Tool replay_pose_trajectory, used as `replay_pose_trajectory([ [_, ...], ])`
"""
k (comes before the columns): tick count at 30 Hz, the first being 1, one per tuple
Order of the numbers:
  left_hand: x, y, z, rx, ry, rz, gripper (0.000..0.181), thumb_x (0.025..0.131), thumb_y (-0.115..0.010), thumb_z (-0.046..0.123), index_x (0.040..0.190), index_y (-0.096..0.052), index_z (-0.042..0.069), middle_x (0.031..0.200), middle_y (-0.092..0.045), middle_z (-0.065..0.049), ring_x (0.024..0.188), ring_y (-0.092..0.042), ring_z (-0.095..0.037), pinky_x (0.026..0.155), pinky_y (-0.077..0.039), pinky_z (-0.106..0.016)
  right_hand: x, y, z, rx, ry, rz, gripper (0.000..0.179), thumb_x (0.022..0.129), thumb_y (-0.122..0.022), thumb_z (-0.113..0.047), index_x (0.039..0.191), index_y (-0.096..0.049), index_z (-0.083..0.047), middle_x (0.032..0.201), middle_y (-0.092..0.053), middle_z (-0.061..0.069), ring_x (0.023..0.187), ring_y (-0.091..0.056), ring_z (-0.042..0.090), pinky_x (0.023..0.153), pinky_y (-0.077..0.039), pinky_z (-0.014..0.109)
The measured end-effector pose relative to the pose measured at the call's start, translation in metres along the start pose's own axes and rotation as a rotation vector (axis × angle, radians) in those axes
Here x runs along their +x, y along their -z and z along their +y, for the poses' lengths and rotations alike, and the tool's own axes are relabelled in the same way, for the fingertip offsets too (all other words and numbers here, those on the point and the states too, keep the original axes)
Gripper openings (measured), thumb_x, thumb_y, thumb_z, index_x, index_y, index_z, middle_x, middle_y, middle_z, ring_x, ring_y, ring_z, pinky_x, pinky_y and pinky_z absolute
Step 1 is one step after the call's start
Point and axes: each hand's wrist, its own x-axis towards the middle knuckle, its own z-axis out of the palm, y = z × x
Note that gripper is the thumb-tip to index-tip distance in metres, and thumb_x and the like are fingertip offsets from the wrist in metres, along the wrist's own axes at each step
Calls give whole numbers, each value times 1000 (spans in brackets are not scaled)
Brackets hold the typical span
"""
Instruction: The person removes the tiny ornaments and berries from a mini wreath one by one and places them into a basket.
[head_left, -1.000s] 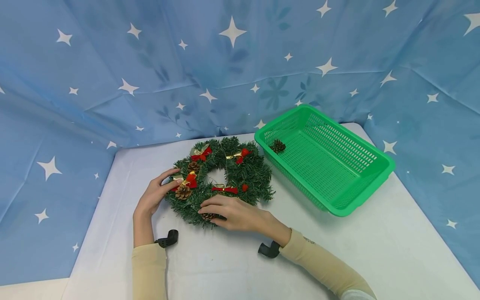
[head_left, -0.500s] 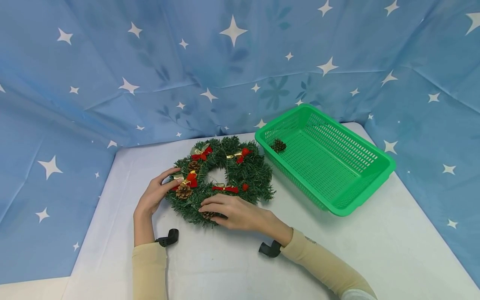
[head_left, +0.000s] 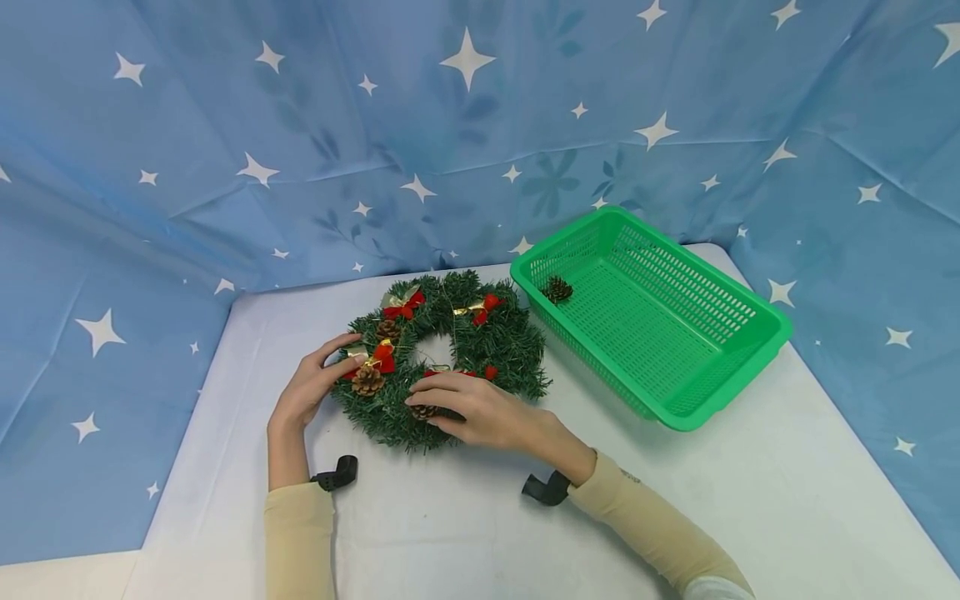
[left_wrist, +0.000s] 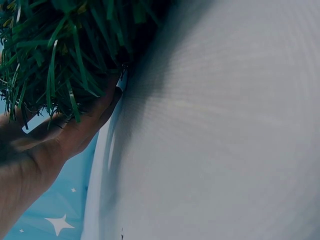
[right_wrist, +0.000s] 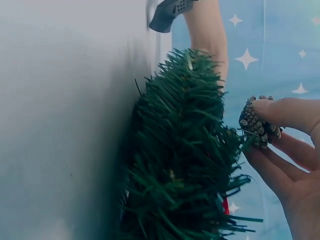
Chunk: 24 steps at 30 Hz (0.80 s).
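A green wreath (head_left: 517, 354) with red and gold bows lies on the white table. My left hand (head_left: 309, 387) grips its left edge beside a red bow (head_left: 383, 357) and a brown pine cone (head_left: 367, 381). In the left wrist view, fingers (left_wrist: 92, 117) reach under the green needles. Between the thumb and fingers of my right hand (head_left: 483, 408), a darker pine cone (right_wrist: 256, 122) is pinched over the wreath's front part. From the right wrist view it stands just off the needles, perhaps still touching a tip. My right hand partly covers the front bow.
To the right of the wreath stands a green plastic basket (head_left: 652, 333), with one pine cone (head_left: 557, 290) in its near left corner. Another small cone (head_left: 387, 330) sits on the wreath. A blue star-patterned cloth (head_left: 465, 125) hangs behind the table.
My right hand has shifted slightly right and away from me, carrying the pine cone, and covers more of the front bow. The left hand and the wreath look unmoved.
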Motion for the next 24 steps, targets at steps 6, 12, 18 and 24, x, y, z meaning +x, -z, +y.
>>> replay_pose_trajectory([
  [6,-1,0,2,-7,5,-5,68,101,-68,39,160,-41,18,173,-13,-8,156,-21,-36,106,-35,-47,0,8,4,-9,-20,9,39,92,-77,-4,130,-68,-5,135,-65,12,127,-62,22,103,-52,22],
  [12,-1,0,1,-21,-3,-8,68,100,-69,40,159,-42,18,173,-14,-8,156,-20,-36,116,-33,-54,-1,12,8,-6,-23,42,39,91,-77,-2,129,-70,-4,133,-67,12,123,-64,24,96,-56,23],
  [18,1,0,-1,-27,-9,-11,70,99,-70,41,158,-43,16,173,-14,-9,158,-14,-38,123,-25,-63,-3,16,12,-38,-27,52,39,91,-77,-3,129,-70,-4,132,-67,14,122,-64,24,97,-56,24],
  [24,0,1,-1,-26,-3,-15,69,99,-69,41,159,-43,17,173,-13,-8,157,-17,-37,120,-29,-59,-6,21,20,-56,-48,81,41,90,-79,-1,130,-69,-3,132,-66,15,119,-66,24,88,-58,23],
])
